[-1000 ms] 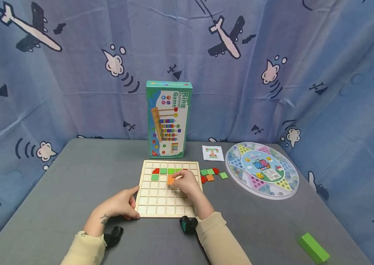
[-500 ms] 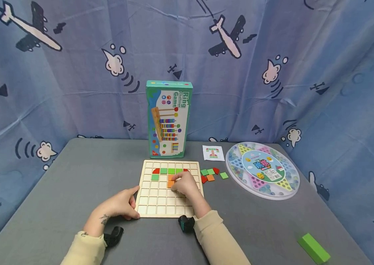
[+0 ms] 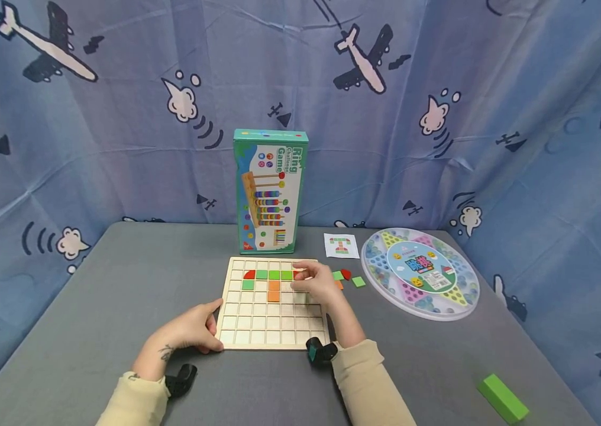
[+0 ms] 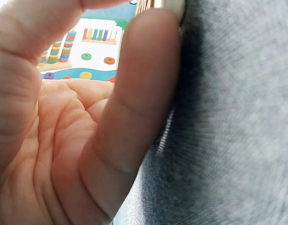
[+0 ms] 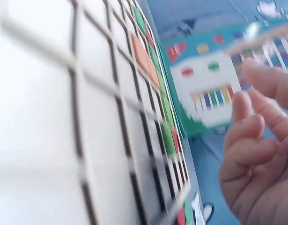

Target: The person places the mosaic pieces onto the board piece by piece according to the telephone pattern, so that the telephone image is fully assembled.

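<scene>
Two orange tiles (image 3: 274, 286) lie on the board (image 3: 251, 322), toward its far edge; I judge them light, stiff, best pinched by their sides. The left hand (image 3: 194, 328), thumb spread, touches the left edge; the right hand (image 3: 323, 285), loosely bent, seemingly empty, hovers near the right

Place: seemingly a filmed games corner; whether home or studio is remaining unclear.
Backdrop: airplane-print curtain (image 3: 146, 171) is hanging behind and along both sides of a grey bench (image 3: 93, 307).
Games: Ring Challenge Game box (image 3: 270, 192) is standing, Chinese checkers set (image 3: 420, 273) is lying flat, wooden grid board (image 3: 258, 336) is carrying coloured tiles (image 3: 274, 296).
Wrists: black cameras (image 3: 180, 380) are showing beside both sleeves (image 3: 372, 384).
</scene>
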The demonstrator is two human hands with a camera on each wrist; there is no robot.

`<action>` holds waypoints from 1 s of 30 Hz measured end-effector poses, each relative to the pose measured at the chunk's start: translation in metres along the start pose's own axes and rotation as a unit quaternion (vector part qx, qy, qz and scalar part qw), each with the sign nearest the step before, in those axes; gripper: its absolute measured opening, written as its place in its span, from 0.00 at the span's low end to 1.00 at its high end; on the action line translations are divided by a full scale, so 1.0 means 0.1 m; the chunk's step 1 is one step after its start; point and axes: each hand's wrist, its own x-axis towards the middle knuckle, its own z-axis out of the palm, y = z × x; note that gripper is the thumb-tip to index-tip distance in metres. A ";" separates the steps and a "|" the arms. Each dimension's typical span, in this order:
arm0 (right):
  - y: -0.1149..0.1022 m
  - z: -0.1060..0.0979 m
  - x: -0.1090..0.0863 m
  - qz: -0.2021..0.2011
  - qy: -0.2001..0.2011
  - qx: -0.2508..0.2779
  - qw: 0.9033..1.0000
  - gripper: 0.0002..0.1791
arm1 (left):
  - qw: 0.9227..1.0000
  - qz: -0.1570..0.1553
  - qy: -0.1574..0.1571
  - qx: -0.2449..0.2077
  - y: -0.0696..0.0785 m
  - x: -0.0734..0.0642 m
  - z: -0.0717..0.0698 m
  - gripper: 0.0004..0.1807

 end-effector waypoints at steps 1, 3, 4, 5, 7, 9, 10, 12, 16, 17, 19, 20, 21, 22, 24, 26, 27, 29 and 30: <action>0.01 -0.06 0.00 0.001 0.006 0.008 1.000 0.26 | 1.000 -0.001 0.000 0.001 0.00 0.00 0.00 0.57; 0.07 -0.18 0.01 0.002 0.019 0.009 1.000 0.26 | 1.000 -0.001 0.000 -0.001 0.00 -0.01 0.00 0.57; 0.10 -0.24 0.03 0.005 0.025 0.003 1.000 0.26 | 1.000 -0.001 -0.001 -0.001 0.00 -0.01 0.00 0.57; 0.12 -0.30 0.04 0.011 0.032 -0.003 0.999 0.26 | 1.000 -0.001 0.000 -0.005 0.00 -0.01 0.01 0.57; 0.23 -0.41 0.08 0.018 0.045 -0.023 0.999 0.27 | 1.000 0.002 -0.001 -0.005 0.00 -0.01 0.00 0.57; 0.30 -0.51 0.10 0.026 0.050 -0.046 0.997 0.27 | 1.000 0.004 -0.001 -0.004 0.00 -0.01 0.00 0.57; 0.32 -0.56 0.11 0.030 0.052 -0.061 0.996 0.27 | 1.000 0.005 -0.002 -0.004 -0.01 -0.01 0.00 0.57; 0.38 -0.63 0.12 0.037 0.052 -0.091 0.994 0.26 | 1.000 0.007 -0.002 -0.004 -0.01 -0.01 0.00 0.57; 0.42 -0.71 0.13 0.057 0.049 -0.163 0.984 0.24 | 1.000 0.007 -0.003 -0.005 -0.02 -0.01 0.00 0.58; 0.42 -0.72 0.13 0.063 0.047 -0.179 0.981 0.23 | 1.000 0.007 -0.003 -0.005 -0.02 0.00 0.00 0.58; 0.41 -0.73 0.13 0.075 0.042 -0.213 0.973 0.23 | 1.000 0.006 -0.002 -0.005 -0.03 0.00 0.00 0.58; 0.41 -0.74 0.14 0.081 0.039 -0.229 0.969 0.22 | 1.000 0.005 -0.001 -0.005 -0.03 0.01 -0.01 0.58; 0.41 -0.74 0.14 0.085 0.036 -0.244 0.965 0.22 | 1.000 0.004 -0.001 -0.004 -0.03 0.01 0.00 0.58; 0.41 -0.74 0.14 0.088 0.034 -0.256 0.962 0.22 | 1.000 0.004 -0.001 -0.004 -0.03 0.01 0.00 0.58; 0.42 -0.75 0.16 0.092 0.028 -0.277 0.956 0.21 | 1.000 0.002 -0.001 -0.005 -0.03 0.01 0.00 0.58; 0.42 -0.76 0.17 0.096 0.025 -0.290 0.952 0.22 | 1.000 0.001 0.000 -0.006 -0.03 0.01 0.00 0.58; 0.43 -0.76 0.18 0.098 0.023 -0.294 0.950 0.21 | 1.000 0.001 0.000 -0.006 -0.03 0.01 0.00 0.58; 0.43 -0.76 0.18 0.100 0.020 -0.303 0.948 0.21 | 1.000 0.001 -0.001 -0.008 -0.02 0.01 0.00 0.57; 0.43 -0.76 0.19 0.101 0.020 -0.307 0.946 0.21 | 1.000 0.002 -0.001 -0.008 -0.02 0.01 0.00 0.57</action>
